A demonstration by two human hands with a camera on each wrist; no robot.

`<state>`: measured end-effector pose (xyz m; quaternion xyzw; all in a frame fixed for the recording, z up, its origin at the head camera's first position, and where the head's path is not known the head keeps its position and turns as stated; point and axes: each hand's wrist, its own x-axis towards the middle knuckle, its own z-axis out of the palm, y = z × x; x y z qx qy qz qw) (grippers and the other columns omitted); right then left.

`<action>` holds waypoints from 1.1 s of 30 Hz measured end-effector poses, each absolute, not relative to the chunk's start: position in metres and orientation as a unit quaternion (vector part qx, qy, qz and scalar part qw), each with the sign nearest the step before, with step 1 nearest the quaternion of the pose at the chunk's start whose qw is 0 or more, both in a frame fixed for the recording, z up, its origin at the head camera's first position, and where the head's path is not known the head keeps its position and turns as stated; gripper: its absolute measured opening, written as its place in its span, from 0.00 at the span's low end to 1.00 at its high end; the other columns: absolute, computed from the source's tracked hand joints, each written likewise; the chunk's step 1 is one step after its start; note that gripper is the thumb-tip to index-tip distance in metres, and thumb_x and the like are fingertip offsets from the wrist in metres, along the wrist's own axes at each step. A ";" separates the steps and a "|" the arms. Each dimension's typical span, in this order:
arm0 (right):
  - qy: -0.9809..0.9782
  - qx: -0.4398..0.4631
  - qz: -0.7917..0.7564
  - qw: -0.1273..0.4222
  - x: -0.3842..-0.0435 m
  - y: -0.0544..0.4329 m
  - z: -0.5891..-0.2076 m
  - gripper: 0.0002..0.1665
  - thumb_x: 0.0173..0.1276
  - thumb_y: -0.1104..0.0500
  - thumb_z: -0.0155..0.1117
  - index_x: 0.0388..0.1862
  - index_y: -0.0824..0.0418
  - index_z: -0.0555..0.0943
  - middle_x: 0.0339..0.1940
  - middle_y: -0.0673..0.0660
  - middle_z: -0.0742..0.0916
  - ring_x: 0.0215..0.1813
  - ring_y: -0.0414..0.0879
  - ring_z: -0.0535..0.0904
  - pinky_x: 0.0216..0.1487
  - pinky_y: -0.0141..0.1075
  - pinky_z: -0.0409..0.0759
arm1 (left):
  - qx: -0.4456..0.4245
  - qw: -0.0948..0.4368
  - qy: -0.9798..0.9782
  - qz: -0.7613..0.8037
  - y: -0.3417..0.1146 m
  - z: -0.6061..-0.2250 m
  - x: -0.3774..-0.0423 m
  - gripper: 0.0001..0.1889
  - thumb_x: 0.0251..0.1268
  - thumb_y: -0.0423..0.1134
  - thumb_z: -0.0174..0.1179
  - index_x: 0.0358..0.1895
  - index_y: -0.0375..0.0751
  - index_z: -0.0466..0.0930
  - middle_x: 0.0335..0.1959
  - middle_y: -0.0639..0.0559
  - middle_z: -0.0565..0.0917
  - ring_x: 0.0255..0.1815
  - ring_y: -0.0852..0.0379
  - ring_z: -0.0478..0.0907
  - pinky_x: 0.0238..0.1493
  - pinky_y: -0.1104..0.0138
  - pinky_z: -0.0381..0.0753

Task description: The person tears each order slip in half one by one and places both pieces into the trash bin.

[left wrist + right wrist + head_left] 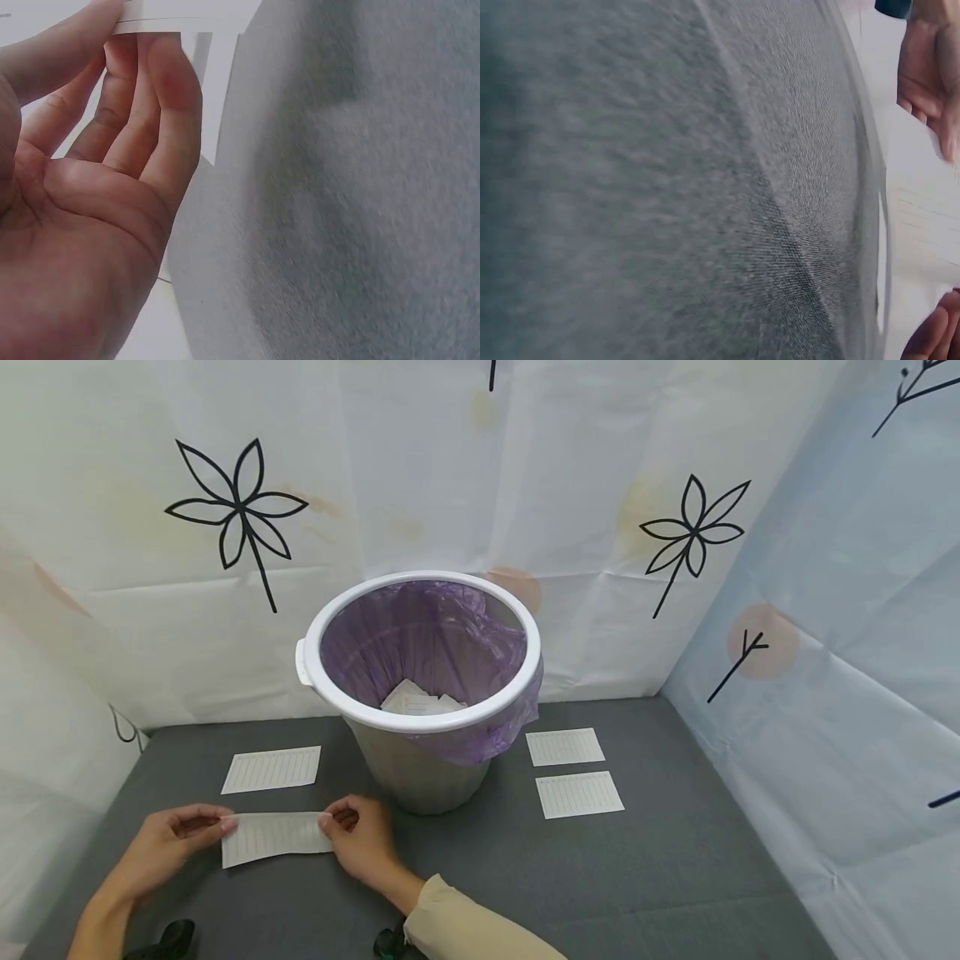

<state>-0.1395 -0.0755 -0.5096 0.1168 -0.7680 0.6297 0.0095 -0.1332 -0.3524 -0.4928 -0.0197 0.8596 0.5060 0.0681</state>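
Note:
Both hands hold one lined paper slip [277, 835] by its two short ends, in front of the bin and left of it. My left hand [167, 847] pinches the left end between thumb and fingers; in the left wrist view the thumb [60, 52] lies over the paper's edge with the fingers beneath. At the other end my right hand [365, 842] pinches the corner. A grey bin with a white rim [330, 689] and purple liner [360, 643] stands behind the hands. Several paper pieces [416, 700] lie inside it.
Another lined slip [272, 769] lies behind the held one. Right of the bin are two more slips, a far one [565, 747] and a nearer one [579, 794]. Patterned white cloth walls [585, 643] enclose the grey tabletop [637, 877] at the back and sides.

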 end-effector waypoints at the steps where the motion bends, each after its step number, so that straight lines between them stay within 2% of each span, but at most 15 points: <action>1: -0.765 0.119 0.633 0.015 -0.138 -0.074 -0.509 0.02 0.68 0.64 0.71 0.35 0.63 0.86 0.28 0.47 0.83 0.31 0.29 0.74 0.37 0.23 0.76 | -0.021 0.070 0.859 0.508 -0.351 -0.491 -0.133 0.18 0.70 0.39 0.67 0.50 0.24 0.81 0.38 0.59 0.87 0.37 0.65 0.83 0.37 0.69 0.82; 10: -0.748 0.149 0.645 0.045 -0.127 -0.045 -0.498 0.03 0.68 0.64 0.71 0.36 0.65 0.86 0.29 0.50 0.87 0.31 0.29 0.77 0.35 0.25 0.80 | 0.014 0.062 0.839 0.541 -0.326 -0.475 -0.130 0.12 0.68 0.32 0.67 0.47 0.24 0.83 0.37 0.55 0.88 0.37 0.64 0.84 0.38 0.69 0.83; 18: -0.739 0.170 0.650 0.054 -0.119 -0.014 -0.477 0.01 0.70 0.64 0.69 0.37 0.59 0.87 0.33 0.55 0.89 0.34 0.36 0.83 0.39 0.30 0.83 | 0.075 0.036 0.828 0.555 -0.304 -0.462 -0.122 0.07 0.67 0.28 0.66 0.44 0.25 0.83 0.36 0.53 0.88 0.37 0.63 0.85 0.38 0.69 0.83; 26: -0.725 0.176 0.665 0.036 -0.116 0.017 -0.462 0.07 0.72 0.61 0.69 0.39 0.65 0.86 0.36 0.58 0.89 0.37 0.43 0.85 0.44 0.34 0.84 | 0.121 0.021 0.812 0.571 -0.274 -0.443 -0.120 0.05 0.66 0.26 0.66 0.42 0.27 0.84 0.36 0.52 0.88 0.35 0.60 0.85 0.37 0.67 0.84; 33: -0.707 0.192 0.678 0.053 -0.115 0.043 -0.450 0.07 0.71 0.65 0.68 0.39 0.70 0.85 0.35 0.63 0.87 0.38 0.45 0.84 0.43 0.37 0.84 | 0.158 0.004 0.805 0.571 -0.249 -0.426 -0.119 0.03 0.66 0.25 0.65 0.41 0.30 0.84 0.35 0.49 0.87 0.33 0.59 0.85 0.36 0.66 0.84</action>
